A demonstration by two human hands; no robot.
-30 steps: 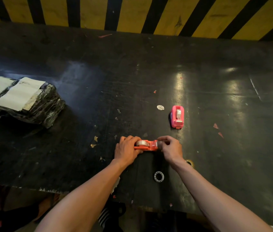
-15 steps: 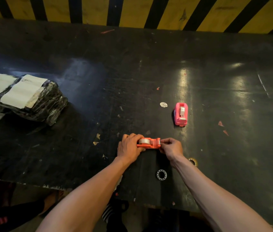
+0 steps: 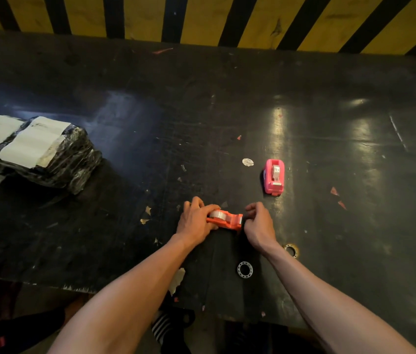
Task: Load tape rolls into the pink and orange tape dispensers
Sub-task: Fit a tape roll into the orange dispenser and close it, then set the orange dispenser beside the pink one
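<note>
The orange tape dispenser (image 3: 228,221) lies on the black table near its front edge, with a clear tape roll (image 3: 217,214) seated in its left end. My left hand (image 3: 194,222) grips the dispenser's left end around the roll. My right hand (image 3: 258,224) is at the cutter end with its fingertips pinched together; the tape end between them is too small to see. The pink tape dispenser (image 3: 274,176) stands alone further back and to the right, with tape showing in its top slot.
A small white ring (image 3: 244,270) lies near the front edge below my hands, and a brass-rimmed hole (image 3: 291,250) sits beside my right wrist. A black-wrapped bundle with white labels (image 3: 33,152) rests at the left. A yellow-and-black striped wall (image 3: 201,19) backs the table.
My hands stay on the orange dispenser. The right hand's fingers have drawn slightly off the cutter end. The view has shifted a little.
</note>
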